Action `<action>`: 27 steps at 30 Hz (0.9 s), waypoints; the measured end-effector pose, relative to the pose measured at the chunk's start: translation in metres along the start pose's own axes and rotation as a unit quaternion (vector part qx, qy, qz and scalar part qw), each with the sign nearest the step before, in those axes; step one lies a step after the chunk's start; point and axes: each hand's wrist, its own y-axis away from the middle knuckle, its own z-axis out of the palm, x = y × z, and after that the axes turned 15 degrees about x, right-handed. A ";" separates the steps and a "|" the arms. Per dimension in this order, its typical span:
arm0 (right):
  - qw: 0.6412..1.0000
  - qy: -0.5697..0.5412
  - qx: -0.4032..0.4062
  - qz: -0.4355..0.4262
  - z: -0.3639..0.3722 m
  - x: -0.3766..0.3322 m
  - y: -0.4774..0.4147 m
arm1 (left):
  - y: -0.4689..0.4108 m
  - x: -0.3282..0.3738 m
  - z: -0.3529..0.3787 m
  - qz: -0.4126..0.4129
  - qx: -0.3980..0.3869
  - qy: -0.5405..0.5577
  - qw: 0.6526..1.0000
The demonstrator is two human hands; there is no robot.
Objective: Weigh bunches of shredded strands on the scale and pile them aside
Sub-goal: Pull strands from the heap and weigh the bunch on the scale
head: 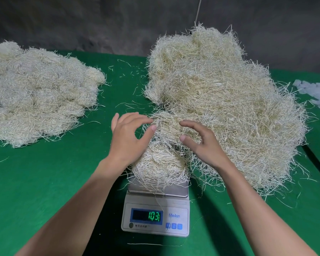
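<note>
L hand (127,139) & R hand (203,145) cupped wide, holding nothing, at far end of bunch (159,164) on scale (155,217), 6 o'clock. Strands prob. light, springy, shed-prone: scoop under both flanks. Weighed pile (37,93) 10 o'clock, loose heap (220,93) 1 o'clock.

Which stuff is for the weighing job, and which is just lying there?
For the job: scale, bunch on the scale, big loose heap, pile of bunches at left, left hand, right hand.
Just lying about: white scraps at the right edge, stray strands on the green cloth.
</note>
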 end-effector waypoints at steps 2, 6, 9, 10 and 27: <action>1.000 0.001 0.000 0.003 0.000 0.000 0.000 | 0.000 0.000 0.000 -0.001 -0.003 0.001 1.000; 1.000 0.004 -0.001 0.001 0.002 0.002 -0.001 | 0.000 0.001 0.001 0.001 -0.012 -0.004 1.000; 1.000 0.008 -0.013 0.014 0.006 0.008 -0.001 | 0.001 -0.007 0.003 -0.014 -0.012 0.011 1.000; 0.999 0.012 -0.024 0.023 0.007 0.012 -0.001 | 0.002 -0.013 0.005 -0.036 -0.010 0.017 0.999; 0.969 0.234 -0.076 -0.029 0.099 0.047 0.030 | 0.066 -0.043 0.041 -0.403 -0.147 0.146 0.892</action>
